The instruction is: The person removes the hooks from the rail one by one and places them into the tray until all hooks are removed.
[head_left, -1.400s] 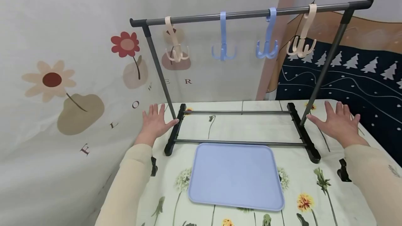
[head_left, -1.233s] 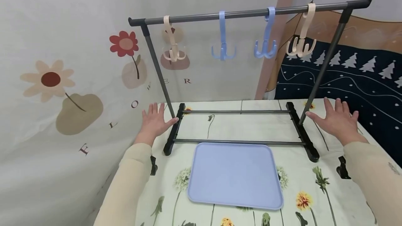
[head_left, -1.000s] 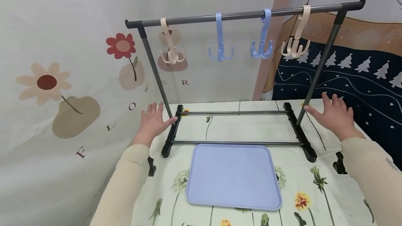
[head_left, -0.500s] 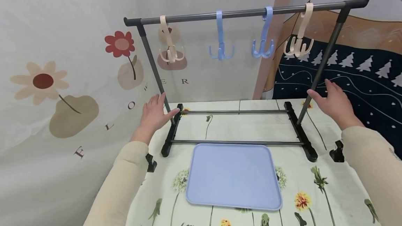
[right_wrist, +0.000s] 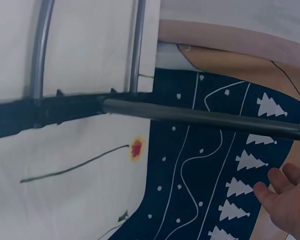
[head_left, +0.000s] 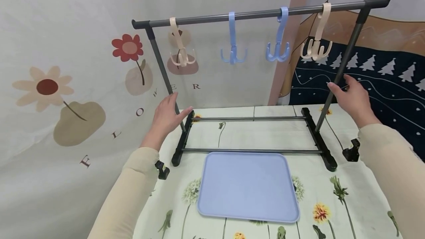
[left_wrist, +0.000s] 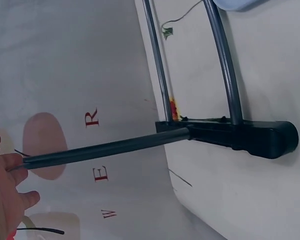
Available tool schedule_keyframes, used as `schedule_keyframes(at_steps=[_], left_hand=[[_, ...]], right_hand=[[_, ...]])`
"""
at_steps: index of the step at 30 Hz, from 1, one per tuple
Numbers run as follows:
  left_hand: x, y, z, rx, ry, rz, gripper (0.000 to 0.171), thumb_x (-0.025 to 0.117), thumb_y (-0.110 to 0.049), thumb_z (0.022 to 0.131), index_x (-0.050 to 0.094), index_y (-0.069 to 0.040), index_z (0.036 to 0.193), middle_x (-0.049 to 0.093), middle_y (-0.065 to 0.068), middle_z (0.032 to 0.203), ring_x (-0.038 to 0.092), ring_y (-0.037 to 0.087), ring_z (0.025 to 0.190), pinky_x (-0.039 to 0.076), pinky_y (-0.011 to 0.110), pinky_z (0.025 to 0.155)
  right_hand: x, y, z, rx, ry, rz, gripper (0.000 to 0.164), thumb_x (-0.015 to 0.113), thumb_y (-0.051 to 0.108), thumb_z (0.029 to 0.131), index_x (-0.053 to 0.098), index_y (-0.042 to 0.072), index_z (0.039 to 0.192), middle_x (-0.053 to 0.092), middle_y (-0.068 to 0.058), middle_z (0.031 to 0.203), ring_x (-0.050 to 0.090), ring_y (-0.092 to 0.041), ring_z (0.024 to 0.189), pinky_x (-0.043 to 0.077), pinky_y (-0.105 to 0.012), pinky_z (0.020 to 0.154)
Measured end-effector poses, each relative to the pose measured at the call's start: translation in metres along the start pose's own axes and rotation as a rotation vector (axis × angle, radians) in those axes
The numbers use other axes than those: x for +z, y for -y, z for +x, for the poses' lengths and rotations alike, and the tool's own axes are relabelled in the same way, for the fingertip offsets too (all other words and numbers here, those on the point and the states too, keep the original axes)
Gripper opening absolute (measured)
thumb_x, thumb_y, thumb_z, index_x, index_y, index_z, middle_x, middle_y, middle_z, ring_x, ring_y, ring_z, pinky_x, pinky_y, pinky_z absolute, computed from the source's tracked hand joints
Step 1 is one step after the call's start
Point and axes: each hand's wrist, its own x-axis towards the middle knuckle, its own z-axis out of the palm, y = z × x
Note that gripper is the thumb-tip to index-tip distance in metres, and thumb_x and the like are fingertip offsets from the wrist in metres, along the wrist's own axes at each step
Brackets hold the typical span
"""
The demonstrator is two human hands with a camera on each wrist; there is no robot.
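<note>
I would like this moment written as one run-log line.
left hand: open, at left post; right hand: open, at right post; contact: unclear; four hooks: hanging from top bar; tray: flat on tablecloth

Right hand point(right_wrist: 289, 207), fingers point(right_wrist: 278, 179) loosely bent, near dark grey tubular pole point(right_wrist: 205, 118), navy cloth point(right_wrist: 182, 165) with white trees point(right_wrist: 238, 187) behind the hand, black bar-shaped foot point(right_wrist: 50, 114) and 2 grey rods point(right_wrist: 43, 47) over white flower-printed cloth point(right_wrist: 80, 205), well apart from the fingers

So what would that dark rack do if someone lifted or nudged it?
The rack would probably feel stiff: its bars look straight and rigid. The hooks would likely swing or slide, since they merely hang over the top rail. Its long feet should resist tipping.
</note>
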Motion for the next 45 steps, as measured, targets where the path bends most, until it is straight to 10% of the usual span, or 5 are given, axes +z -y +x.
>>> schedule_keyframes(at_steps=[17,25,35,45], left_hand=[[-0.013,-0.026,-0.002,-0.086,-0.067,-0.323,0.086,0.048,-0.067,0.094,0.020,-0.019,0.159,0.022,0.011,0.162,0.019,0.032,0.148,0.019,0.054,0.116],[-0.021,-0.035,0.006,-0.087,-0.188,-0.483,0.081,0.053,-0.063,0.094,0.028,-0.018,0.156,0.036,0.008,0.156,0.030,0.025,0.144,0.026,0.050,0.115],[-0.038,-0.056,0.022,-0.148,-0.408,-0.586,0.069,0.059,-0.055,0.095,0.042,-0.013,0.147,0.052,0.006,0.140,0.046,0.018,0.131,0.038,0.036,0.107],[-0.075,-0.081,0.041,-0.212,-0.517,-0.621,0.060,0.062,-0.049,0.095,0.048,-0.012,0.140,0.057,0.007,0.126,0.054,0.016,0.116,0.046,0.029,0.096]], right_hand=[[0.015,0.005,0.001,0.083,-0.140,0.153,0.070,0.045,0.053,0.100,0.039,-0.001,0.146,0.048,-0.019,0.139,0.046,-0.031,0.119,0.040,-0.046,0.098],[0.017,0.004,0.005,0.126,-0.233,0.190,0.057,0.050,0.045,0.101,0.050,0.005,0.140,0.053,0.013,0.104,0.046,0.001,0.093,0.037,-0.022,0.082],[0.015,0.000,0.007,0.129,-0.224,0.230,0.015,0.055,0.045,0.098,0.050,0.033,0.106,0.051,0.020,0.092,0.050,0.006,0.078,0.041,-0.013,0.070],[0.015,-0.001,0.010,0.127,-0.189,0.201,0.025,0.055,0.048,0.098,0.053,0.026,0.110,0.053,0.010,0.099,0.053,0.007,0.076,0.043,-0.009,0.067]])
